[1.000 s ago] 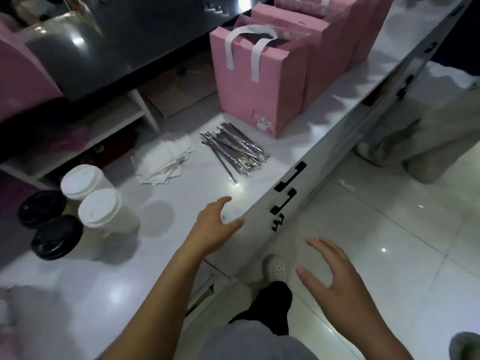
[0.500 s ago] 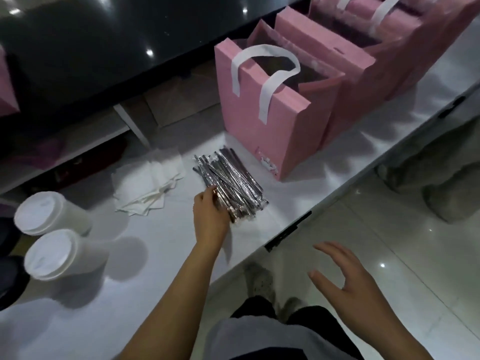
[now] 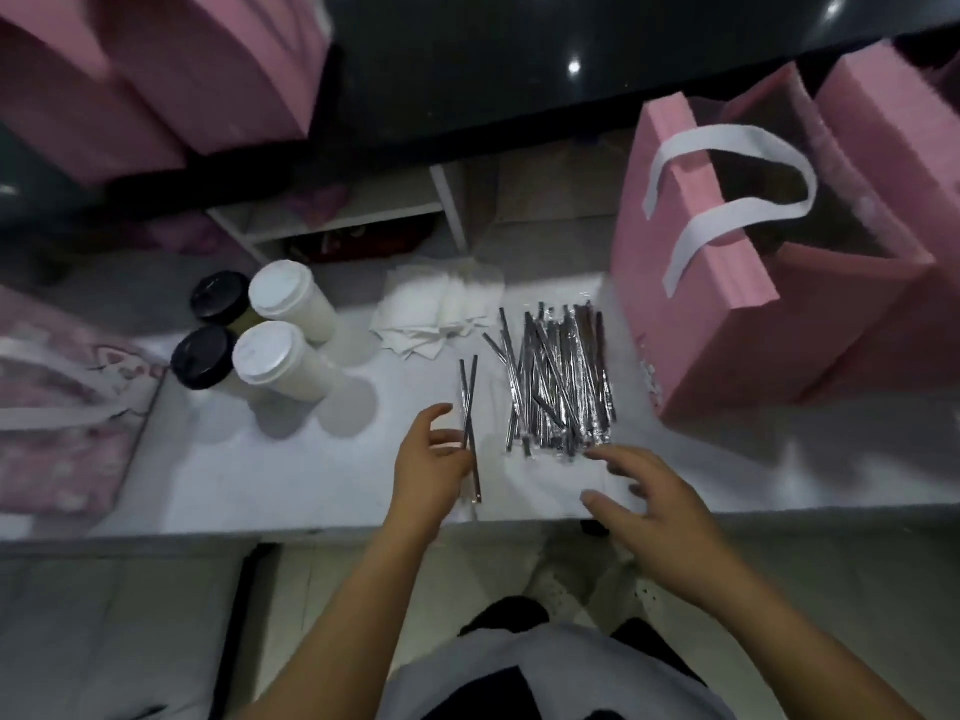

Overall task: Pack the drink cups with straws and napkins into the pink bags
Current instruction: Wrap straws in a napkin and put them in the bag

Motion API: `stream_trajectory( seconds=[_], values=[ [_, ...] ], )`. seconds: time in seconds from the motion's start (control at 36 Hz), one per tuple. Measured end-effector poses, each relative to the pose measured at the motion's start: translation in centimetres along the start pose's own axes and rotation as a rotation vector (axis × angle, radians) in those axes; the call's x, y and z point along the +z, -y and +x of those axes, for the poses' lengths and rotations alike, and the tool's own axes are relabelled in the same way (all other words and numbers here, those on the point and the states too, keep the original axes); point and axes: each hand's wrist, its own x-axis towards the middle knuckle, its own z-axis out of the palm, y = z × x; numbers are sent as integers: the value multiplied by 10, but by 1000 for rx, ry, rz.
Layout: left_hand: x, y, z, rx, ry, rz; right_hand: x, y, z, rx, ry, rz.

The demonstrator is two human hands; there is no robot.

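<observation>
My left hand (image 3: 431,470) pinches two wrapped straws (image 3: 469,407) just left of the pile of wrapped straws (image 3: 558,381) on the white counter (image 3: 291,480). My right hand (image 3: 654,511) hovers open with spread fingers at the pile's near end. A stack of white napkins (image 3: 441,309) lies behind the straws. Two white-lidded cups (image 3: 280,361) and two black-lidded cups (image 3: 205,356) stand to the left. An open pink bag with white handles (image 3: 717,283) stands to the right of the pile.
More pink bags (image 3: 893,148) stand behind the open one, and others (image 3: 156,70) sit on the dark upper counter at the top left. A patterned pink bag (image 3: 67,402) lies flat at the far left. The counter's front edge runs just below my hands.
My left hand has drawn two straws out of the pile and moved them to the left. My right hand has come up from over the floor to the pile's near end. The camera turned left.
</observation>
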Motion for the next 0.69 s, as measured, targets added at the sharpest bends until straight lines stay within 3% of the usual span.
stream_trajectory(
  seconds=[0.19, 0.44, 0.58, 0.69],
  values=[
    [1, -8, -42, -53, -88, -94, -6, -6, 25, 55, 96, 208],
    [32, -34, -80, 64, 253, -146, -2, 16, 45, 174, 246, 613],
    [25, -37, -72, 92, 292, -167, -7, 32, 57, 126, 195, 584],
    [7, -40, -54, 81, 429, -143, -8, 43, 60, 76, 128, 550]
  ],
)
